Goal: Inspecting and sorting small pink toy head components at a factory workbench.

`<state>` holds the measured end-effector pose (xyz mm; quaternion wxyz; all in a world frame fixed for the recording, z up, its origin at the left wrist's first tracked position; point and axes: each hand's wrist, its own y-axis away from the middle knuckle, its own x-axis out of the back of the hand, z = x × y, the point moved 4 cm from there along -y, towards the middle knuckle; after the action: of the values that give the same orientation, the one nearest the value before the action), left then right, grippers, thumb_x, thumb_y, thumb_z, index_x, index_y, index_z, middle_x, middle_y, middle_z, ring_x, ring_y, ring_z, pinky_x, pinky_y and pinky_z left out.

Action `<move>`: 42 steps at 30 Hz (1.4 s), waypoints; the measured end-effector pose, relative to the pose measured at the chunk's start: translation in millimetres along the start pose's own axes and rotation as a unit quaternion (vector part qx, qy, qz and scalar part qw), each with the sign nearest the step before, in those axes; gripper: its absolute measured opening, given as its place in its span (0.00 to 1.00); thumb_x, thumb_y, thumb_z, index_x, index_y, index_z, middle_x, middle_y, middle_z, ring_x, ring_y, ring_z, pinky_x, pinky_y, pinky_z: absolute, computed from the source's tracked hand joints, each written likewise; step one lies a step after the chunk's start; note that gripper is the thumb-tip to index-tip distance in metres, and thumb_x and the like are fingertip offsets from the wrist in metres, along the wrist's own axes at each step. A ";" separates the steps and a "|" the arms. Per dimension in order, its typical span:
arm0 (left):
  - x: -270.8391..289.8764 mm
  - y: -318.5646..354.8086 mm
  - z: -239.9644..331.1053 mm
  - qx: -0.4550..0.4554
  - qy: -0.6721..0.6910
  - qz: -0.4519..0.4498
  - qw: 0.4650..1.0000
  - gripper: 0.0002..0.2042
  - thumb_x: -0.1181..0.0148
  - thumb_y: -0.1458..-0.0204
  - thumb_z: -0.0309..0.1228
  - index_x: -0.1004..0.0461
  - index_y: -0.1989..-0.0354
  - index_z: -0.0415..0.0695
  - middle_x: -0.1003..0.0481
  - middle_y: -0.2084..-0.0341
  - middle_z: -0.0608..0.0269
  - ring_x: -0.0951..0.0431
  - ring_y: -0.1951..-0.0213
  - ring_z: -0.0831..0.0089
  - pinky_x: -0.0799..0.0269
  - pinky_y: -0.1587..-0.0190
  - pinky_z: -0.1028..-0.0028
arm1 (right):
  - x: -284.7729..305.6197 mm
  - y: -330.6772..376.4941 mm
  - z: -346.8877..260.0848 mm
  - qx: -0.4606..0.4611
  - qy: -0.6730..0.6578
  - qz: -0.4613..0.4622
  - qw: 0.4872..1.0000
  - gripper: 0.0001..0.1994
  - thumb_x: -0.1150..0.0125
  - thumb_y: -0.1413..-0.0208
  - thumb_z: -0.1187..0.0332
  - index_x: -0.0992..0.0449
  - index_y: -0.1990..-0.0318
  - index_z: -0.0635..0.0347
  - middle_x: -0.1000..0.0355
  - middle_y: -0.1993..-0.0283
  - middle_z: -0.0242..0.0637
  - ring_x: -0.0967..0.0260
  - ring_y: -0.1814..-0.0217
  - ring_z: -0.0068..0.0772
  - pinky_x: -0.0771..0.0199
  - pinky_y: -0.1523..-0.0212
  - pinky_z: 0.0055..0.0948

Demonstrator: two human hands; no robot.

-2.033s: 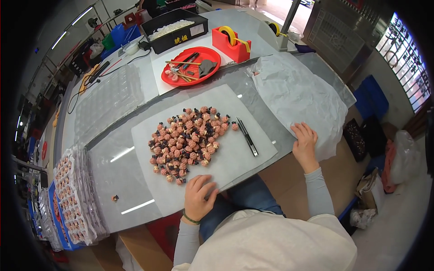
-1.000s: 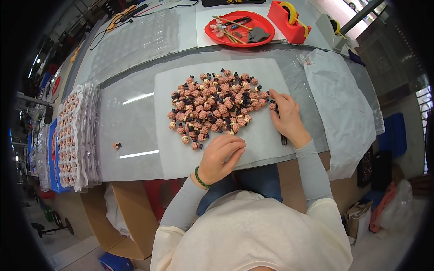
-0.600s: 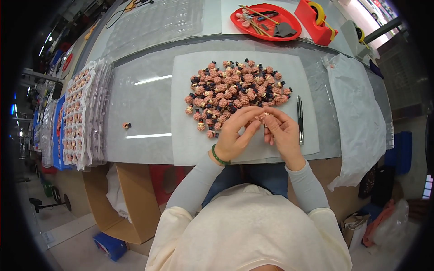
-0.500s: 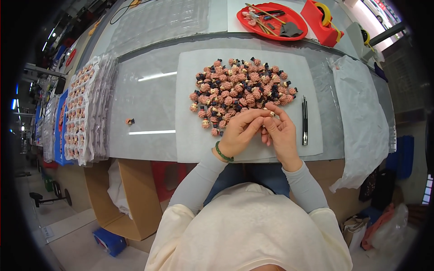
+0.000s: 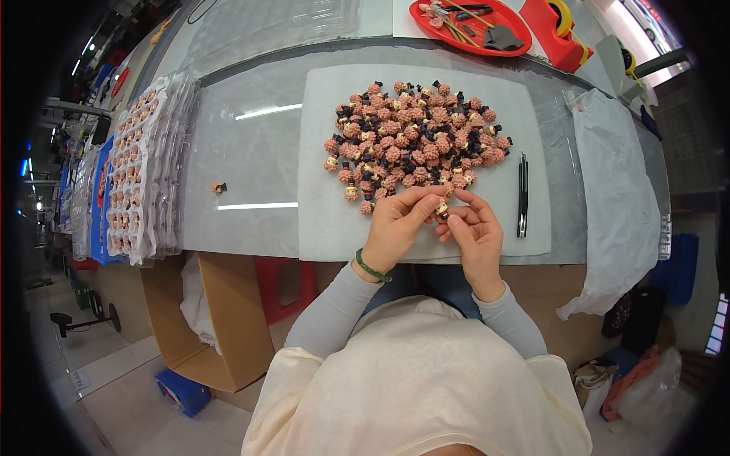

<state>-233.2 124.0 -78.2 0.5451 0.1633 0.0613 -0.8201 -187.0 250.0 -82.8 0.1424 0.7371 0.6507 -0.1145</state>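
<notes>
Between both hands, near the table's front edge, is a small doll head (image 5: pixel 442 208) with a pale face and a dark part at its lower end. My left hand (image 5: pixel 397 226), with a green bracelet at the wrist, pinches it from the left by thumb and forefinger. The fingers of my right hand (image 5: pixel 479 242) close on it from the right. Just beyond lies a heap of similar doll heads (image 5: pixel 411 140) with pink curly hair and dark blue pieces, spread on a white foam sheet (image 5: pixel 319 228).
Two dark pens (image 5: pixel 522 196) lie right of the heap. One loose doll head (image 5: pixel 219 188) sits far left, near stacked clear trays (image 5: pixel 156 175). At the back right are a red dish (image 5: pixel 513 45) of tools and a red tape dispenser (image 5: pixel 559 38). A plastic sheet (image 5: pixel 616 205) hangs over the right edge.
The doll head in my hands has turned and come lower and slightly left, so its face shows more. My fingers have shifted around it. The whole view has moved a little.
</notes>
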 end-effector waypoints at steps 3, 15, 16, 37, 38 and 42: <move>1.4 7.0 -7.3 0.036 0.031 0.014 0.999 0.13 0.51 0.44 0.29 0.28 0.54 0.36 0.25 0.63 0.61 0.28 0.65 0.81 0.32 0.63 0.81 | -1.8 6.0 0.1 0.003 -0.002 0.007 1.000 0.19 0.49 0.47 0.79 0.41 0.46 0.68 0.30 0.64 0.39 0.31 0.68 0.24 0.30 0.68 0.20; -0.9 13.9 -5.0 0.046 0.139 0.003 0.989 0.12 0.52 0.44 0.25 0.31 0.53 0.35 0.28 0.57 0.55 0.28 0.55 0.72 0.30 0.52 0.73 | -2.5 13.1 -10.0 0.130 0.155 0.021 0.979 0.28 0.41 0.56 0.85 0.42 0.45 0.66 0.32 0.61 0.38 0.33 0.60 0.23 0.31 0.59 0.19; -1.5 13.8 -5.6 0.061 0.158 0.001 0.986 0.13 0.53 0.44 0.25 0.33 0.51 0.36 0.28 0.55 0.55 0.28 0.54 0.70 0.31 0.51 0.73 | -2.4 13.0 -10.3 0.138 0.158 0.024 0.978 0.28 0.41 0.56 0.85 0.42 0.45 0.66 0.32 0.61 0.38 0.33 0.60 0.23 0.31 0.59 0.19; -5.6 14.1 -6.1 0.107 0.180 0.021 0.978 0.13 0.55 0.43 0.25 0.34 0.51 0.35 0.30 0.55 0.54 0.28 0.54 0.70 0.30 0.51 0.73 | 1.3 11.1 -8.5 0.161 0.217 0.018 0.963 0.26 0.40 0.56 0.83 0.40 0.46 0.66 0.30 0.62 0.37 0.32 0.62 0.21 0.31 0.63 0.18; -5.6 14.2 -6.4 0.108 0.180 0.022 0.978 0.13 0.55 0.43 0.25 0.34 0.51 0.35 0.30 0.55 0.54 0.28 0.54 0.70 0.30 0.51 0.73 | 1.7 10.6 -9.2 0.161 0.216 0.018 0.963 0.26 0.40 0.56 0.83 0.40 0.46 0.66 0.30 0.62 0.37 0.32 0.62 0.21 0.31 0.63 0.18; -5.7 14.6 -8.9 0.077 0.184 0.000 0.980 0.13 0.54 0.44 0.23 0.36 0.51 0.34 0.32 0.54 0.55 0.30 0.52 0.69 0.31 0.49 0.70 | 5.7 7.2 -10.2 0.162 0.212 0.038 0.963 0.25 0.42 0.54 0.83 0.40 0.46 0.65 0.30 0.61 0.38 0.33 0.63 0.21 0.32 0.62 0.18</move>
<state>-216.0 125.7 -83.4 0.5099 0.3531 0.0971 -0.7784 -179.3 258.1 -74.9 -0.1157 0.7821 0.6099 -0.0542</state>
